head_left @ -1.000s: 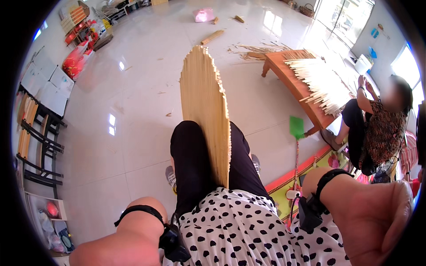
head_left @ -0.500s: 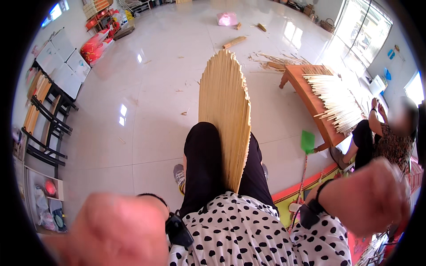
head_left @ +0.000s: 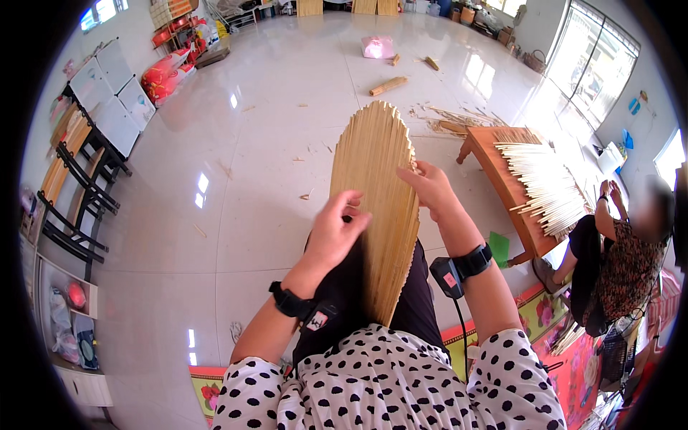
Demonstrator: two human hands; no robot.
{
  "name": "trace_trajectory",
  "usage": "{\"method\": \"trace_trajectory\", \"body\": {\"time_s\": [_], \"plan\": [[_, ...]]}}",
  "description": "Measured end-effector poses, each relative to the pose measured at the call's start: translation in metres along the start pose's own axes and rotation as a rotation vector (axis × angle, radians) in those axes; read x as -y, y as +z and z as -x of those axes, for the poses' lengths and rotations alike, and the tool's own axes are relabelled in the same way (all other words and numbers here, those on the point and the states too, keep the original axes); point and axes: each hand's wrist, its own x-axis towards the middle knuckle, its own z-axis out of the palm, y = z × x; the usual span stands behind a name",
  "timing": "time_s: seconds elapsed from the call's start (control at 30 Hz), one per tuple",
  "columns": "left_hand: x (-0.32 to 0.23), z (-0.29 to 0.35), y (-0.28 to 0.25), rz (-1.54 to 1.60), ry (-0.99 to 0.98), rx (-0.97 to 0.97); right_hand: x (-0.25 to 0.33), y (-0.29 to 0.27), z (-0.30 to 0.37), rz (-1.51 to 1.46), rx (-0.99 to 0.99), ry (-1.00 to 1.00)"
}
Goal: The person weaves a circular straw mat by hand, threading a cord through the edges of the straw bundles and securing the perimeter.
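A long panel of thin straw-coloured stalks, laid side by side, rests on my lap. Its far end is rounded and its right edge is ragged. My right hand is at that right edge, thumb and fingers closed on it; whether a single stalk is between them is too small to tell. Over the panel's left side is my left hand, slightly blurred, its fingers curved with the thumb apart and nothing visible in them. Both wrists wear black straps with small devices.
To the right, a low wooden table carries many pale sticks, with a person sitting beside it. Stalk scraps and a pink bag lie on the floor ahead. Black-framed chairs stand left.
Both hands have moved from low at the sides, near the camera, forward to the panel. My right hand has closed on its right edge. The view has shifted slightly.
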Motion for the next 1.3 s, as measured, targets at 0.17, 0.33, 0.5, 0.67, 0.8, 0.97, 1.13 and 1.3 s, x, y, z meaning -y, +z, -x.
{"method": "trace_trajectory", "body": {"time_s": [0.17, 0.33, 0.5, 0.67, 0.8, 0.97, 1.13, 1.3], "plan": [[0.038, 0.001, 0.025, -0.109, -0.072, 0.245, -0.015, -0.001, -0.012, -0.078, 0.012, 0.019], [0.039, 0.003, 0.056, -0.086, -0.085, 0.349, -0.018, 0.0, 0.005, -0.151, -0.053, -0.05], [0.026, -0.004, 0.058, -0.033, 0.041, 0.322, -0.009, 0.003, 0.024, -0.11, -0.128, -0.206], [0.027, -0.017, 0.041, -0.111, 0.072, 0.317, -0.028, 0.018, 0.032, -0.07, -0.234, -0.387], [0.035, -0.007, 0.036, -0.192, -0.026, 0.352, -0.047, 0.034, 0.051, -0.051, -0.235, -0.38], [0.054, 0.015, 0.042, -0.185, -0.123, 0.333, -0.079, 0.048, 0.062, -0.029, -0.235, -0.323], [0.079, 0.025, 0.042, -0.178, 0.075, 0.096, -0.101, 0.052, 0.07, -0.088, -0.273, -0.369], [0.039, 0.01, 0.04, -0.054, 0.191, -0.054, -0.106, 0.046, 0.086, -0.02, -0.217, -0.322]]}}
